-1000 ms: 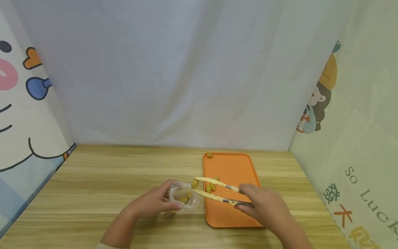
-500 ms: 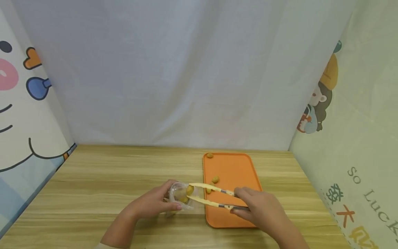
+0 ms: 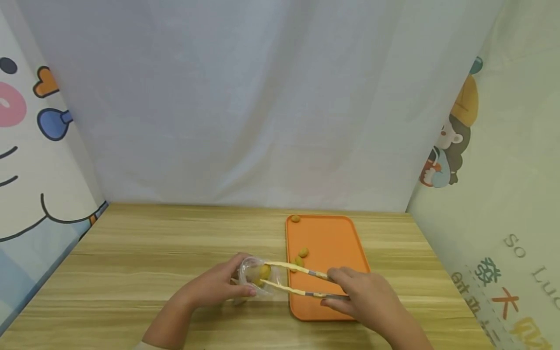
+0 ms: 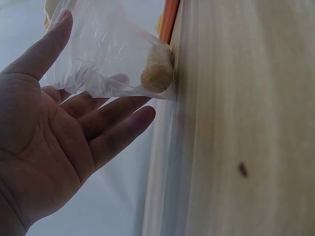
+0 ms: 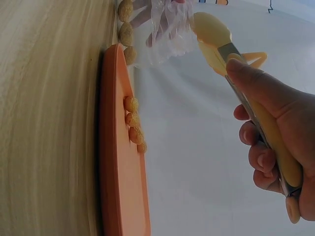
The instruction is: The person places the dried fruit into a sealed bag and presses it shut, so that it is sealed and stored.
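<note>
My left hand [image 3: 214,282] holds a clear plastic bag [image 4: 108,54] by its side, the mouth spread between thumb and fingers. Inside the bag are several wrinkled yellow-brown oval pieces [image 4: 157,76]. My right hand [image 3: 367,291] grips yellow-tipped metal tongs [image 3: 284,265], fingers curled round the handles. The tong tips stand apart at the bag's mouth. A yellow-brown piece [image 3: 265,271] shows between them; whether the tips still touch it, I cannot tell. More such pieces [image 3: 303,252] lie along the left side of an orange tray [image 3: 328,238], partly behind the tongs.
Under everything is a wood-grain table [image 3: 175,233]. One lone piece [image 3: 295,218] sits in the tray's far left corner. A pale curtain [image 3: 218,107] hangs behind the table, and printed cloths [image 3: 503,194] flank it.
The tongs have moved left and down from above the tray edge to the bag's mouth, carrying one piece along. My left hand and the tray have stayed in place.
</note>
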A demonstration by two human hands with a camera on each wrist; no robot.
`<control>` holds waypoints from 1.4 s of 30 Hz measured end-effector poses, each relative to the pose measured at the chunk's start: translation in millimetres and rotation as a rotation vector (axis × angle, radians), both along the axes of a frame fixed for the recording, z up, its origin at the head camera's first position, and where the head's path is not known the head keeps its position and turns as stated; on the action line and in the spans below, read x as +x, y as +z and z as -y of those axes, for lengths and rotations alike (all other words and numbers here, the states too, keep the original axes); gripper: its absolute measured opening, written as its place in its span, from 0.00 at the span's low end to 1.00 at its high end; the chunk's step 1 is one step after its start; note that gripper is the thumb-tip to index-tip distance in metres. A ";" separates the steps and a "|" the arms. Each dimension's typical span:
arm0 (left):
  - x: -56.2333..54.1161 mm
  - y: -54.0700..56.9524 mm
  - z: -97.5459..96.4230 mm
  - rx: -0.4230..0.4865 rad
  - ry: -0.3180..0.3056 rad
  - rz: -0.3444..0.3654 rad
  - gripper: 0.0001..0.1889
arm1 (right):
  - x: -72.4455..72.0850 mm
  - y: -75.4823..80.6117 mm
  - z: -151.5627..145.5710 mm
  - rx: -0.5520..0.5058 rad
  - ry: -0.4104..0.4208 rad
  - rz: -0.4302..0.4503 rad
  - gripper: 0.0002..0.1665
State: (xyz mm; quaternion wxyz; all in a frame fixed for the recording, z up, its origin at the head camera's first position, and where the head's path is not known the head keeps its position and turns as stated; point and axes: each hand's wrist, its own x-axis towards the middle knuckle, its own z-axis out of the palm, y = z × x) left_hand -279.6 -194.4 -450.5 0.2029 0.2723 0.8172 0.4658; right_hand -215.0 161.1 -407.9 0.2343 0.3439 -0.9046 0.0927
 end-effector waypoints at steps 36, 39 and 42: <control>0.6 1.3 -0.4 -0.008 0.010 0.035 0.32 | 2.9 13.7 -6.2 0.005 -0.237 0.306 0.50; 0.7 1.8 -0.1 -0.006 0.009 0.043 0.33 | 3.1 14.4 -7.0 0.003 -0.247 0.300 0.50; 0.9 2.1 0.0 -0.005 0.005 0.039 0.33 | 3.5 16.1 -9.3 -0.006 -0.254 0.291 0.50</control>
